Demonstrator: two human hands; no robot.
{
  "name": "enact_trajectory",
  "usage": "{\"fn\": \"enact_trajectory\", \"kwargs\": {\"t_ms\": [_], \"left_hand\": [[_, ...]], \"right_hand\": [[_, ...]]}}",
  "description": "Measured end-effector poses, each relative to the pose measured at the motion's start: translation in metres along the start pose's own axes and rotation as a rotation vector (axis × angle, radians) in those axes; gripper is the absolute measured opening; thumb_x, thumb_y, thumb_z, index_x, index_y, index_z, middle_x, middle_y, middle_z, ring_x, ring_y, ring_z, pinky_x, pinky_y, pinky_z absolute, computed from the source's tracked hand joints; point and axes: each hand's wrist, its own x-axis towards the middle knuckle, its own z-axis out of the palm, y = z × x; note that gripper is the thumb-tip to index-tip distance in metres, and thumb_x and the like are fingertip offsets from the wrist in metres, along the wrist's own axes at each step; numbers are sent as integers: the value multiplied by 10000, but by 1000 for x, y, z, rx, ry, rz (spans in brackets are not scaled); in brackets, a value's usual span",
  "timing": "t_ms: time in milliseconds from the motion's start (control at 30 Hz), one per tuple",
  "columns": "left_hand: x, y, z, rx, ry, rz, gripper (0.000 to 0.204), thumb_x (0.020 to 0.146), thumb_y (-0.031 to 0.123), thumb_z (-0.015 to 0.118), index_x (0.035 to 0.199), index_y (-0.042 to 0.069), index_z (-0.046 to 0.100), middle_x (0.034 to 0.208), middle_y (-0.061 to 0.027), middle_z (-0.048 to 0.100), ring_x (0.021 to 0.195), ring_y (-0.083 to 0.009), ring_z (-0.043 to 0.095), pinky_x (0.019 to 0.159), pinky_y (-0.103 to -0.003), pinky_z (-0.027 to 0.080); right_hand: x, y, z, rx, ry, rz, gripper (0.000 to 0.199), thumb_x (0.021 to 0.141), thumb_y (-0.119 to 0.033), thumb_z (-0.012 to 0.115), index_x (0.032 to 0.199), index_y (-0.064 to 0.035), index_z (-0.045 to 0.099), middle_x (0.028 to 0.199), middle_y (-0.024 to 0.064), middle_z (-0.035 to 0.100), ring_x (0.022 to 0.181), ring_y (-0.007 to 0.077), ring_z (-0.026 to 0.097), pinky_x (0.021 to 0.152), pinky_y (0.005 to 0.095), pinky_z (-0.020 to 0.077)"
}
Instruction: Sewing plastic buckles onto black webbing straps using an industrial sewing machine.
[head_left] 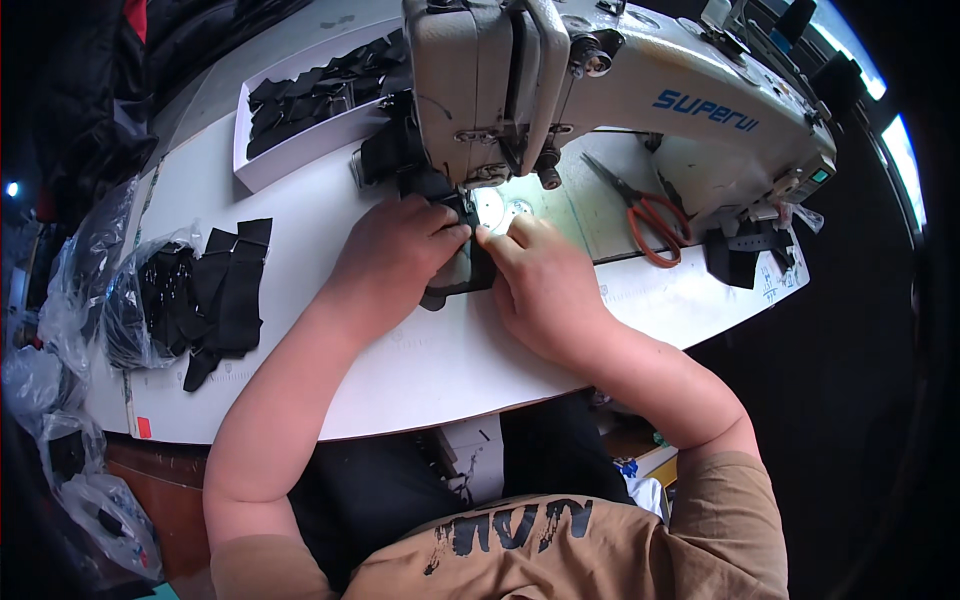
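Observation:
Under the lit needle area of a white sewing machine (463, 85), a black fabric strap (481, 266) lies across the machine bed. My left hand (395, 255) pinches the strap just left of the presser foot, fingertips bent down onto it. From the other side my right hand (545, 285) grips the same strap, thumb and forefinger pressed together close to the needle. The two hands' fingertips almost meet. More black strap (392, 157) is bunched behind my left hand, next to the machine head. The fingers partly hide the stitched spot.
Scissors with orange handles (640, 238) lie on the bed to the right. A white box (300, 158) of black straps stands back left. Black strap pieces (232, 290) and a clear plastic bag (125, 315) are at left. Another black piece (733, 262) rests near the right edge.

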Motion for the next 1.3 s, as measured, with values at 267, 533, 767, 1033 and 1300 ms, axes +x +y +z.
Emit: {"fn": "enact_trajectory", "kwargs": {"t_ms": [267,533,767,1033,1300], "left_hand": [[0,-4,6,53,46,-60,326,828,49,601,1143,23,684,1194,-97,649,1154,-272,594,992,-390,485],[1,-12,9,-117,42,-177,234,849,93,631,1070,41,688,1116,-93,659,1138,-285,592,994,-415,476],[0,-62,12,434,511,-488,406,891,44,564,1295,66,531,1234,-156,600,1272,-354,509,1123,-480,353],[7,-145,-16,464,-26,-745,228,920,275,674,1032,80,713,1049,-123,687,1072,-324,646,910,-479,524],[-49,-207,-56,595,-112,-975,181,957,230,618,1019,117,745,1100,-116,692,1104,-325,656,910,-478,540]], "right_hand": [[7,1,1,17,-20,75,406,800,-18,580,1191,-83,671,938,147,593,898,361,613,736,464,513],[12,3,1,67,51,82,264,820,-13,571,999,-97,745,864,123,605,824,359,626,713,467,507],[11,1,-2,55,27,72,266,813,-5,567,990,-110,736,867,114,610,815,338,631,696,454,510],[8,4,-3,72,12,55,278,805,-5,567,1013,-110,717,898,114,623,834,329,636,704,447,516],[8,6,2,67,35,26,298,796,2,561,1034,-102,707,908,121,628,842,340,632,714,453,517]]}}
